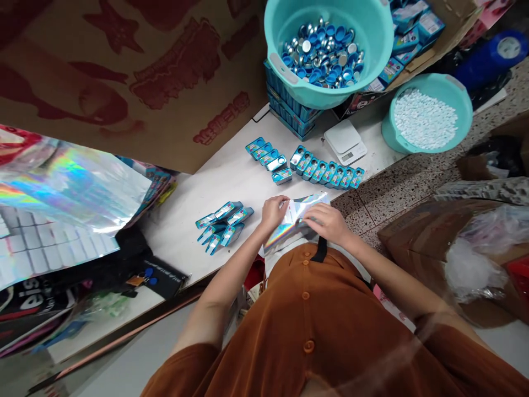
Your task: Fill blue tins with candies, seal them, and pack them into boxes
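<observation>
A shiny holographic sheet or pouch point(303, 206) spans both hands at the table's front edge, close to my body. My left hand point(274, 213) pinches its left end with closed fingers. At its right part, my right hand point(326, 221) grips the lower edge between thumb and fingers. Just beyond the hands, a row of small blue packs point(326, 171) stands on the white table point(223, 176). Several more blue packs point(281, 176) form a short line to the left of that row. A loose cluster of blue packs point(225, 225) lies left of my left hand.
A large teal tub point(281, 71) of blue and silver caps sits on stacked blue boxes point(289, 107). Beside a white scale point(345, 140) is a teal bucket point(390, 129) of white pieces. A big carton point(165, 82) and holographic sheets point(82, 182) are at left.
</observation>
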Demonstrator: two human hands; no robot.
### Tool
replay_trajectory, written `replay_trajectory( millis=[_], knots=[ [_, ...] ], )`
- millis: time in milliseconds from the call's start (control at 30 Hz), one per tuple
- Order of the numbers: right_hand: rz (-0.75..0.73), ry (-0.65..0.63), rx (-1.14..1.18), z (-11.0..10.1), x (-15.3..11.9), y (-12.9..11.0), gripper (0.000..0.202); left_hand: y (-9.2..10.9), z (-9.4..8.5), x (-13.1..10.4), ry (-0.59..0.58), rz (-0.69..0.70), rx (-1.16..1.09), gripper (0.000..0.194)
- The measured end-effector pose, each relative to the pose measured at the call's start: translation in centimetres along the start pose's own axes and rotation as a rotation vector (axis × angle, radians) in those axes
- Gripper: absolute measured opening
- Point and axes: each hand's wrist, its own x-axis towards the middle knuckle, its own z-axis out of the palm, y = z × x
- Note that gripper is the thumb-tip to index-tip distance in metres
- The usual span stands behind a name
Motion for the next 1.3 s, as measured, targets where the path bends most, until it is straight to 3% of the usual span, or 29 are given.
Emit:
replay_trajectory(
  millis=[100,167,233,333,500,633,733,867,1100,1300],
  knots=[
    [0.232,0.172,0.075,0.0,1.3,0.8,0.011,-2.0,2.2,2.3,0.009,0.012,0.180,0.023],
    [0.393,0.263,0.142,0.4,2.3,1.7,0.013,-2.9,3.4,3.0,0.038,0.012,0.179,0.024],
    [0.526,0.309,0.238,1.0,3.3,2.7,0.016,-3.5,4.2,3.3,0.090,-0.014,0.031,0.023],
    [0.648,0.340,0.373,2.2,4.7,4.3,0.021,-3.7,4.5,3.3,0.192,-0.119,-0.390,0.026],
    [0.708,0.362,0.472,4.9,6.5,6.5,0.024,-3.6,3.4,3.5,0.198,-0.243,-1.048,0.060],
    [0.770,0.356,0.535,6.9,8.0,7.4,0.027,-3.6,2.6,4.2,0.236,-0.314,-1.281,0.063],
    [0.805,0.349,0.573,7.6,9.1,7.5,0.029,-3.7,2.4,4.8,0.269,-0.420,-1.362,0.048],
    [0.820,0.343,0.652,7.9,10.0,7.5,0.030,-3.6,2.0,5.3,0.204,-0.526,-1.455,0.040],
    [0.858,0.313,0.665,8.2,10.8,8.2,0.031,-3.7,1.3,5.9,0.251,-0.492,-1.538,0.037],
    [0.835,0.357,0.615,10.1,11.2,10.2,0.029,-4.8,0.5,6.9,0.403,-0.470,-1.300,0.033]
  ],
)
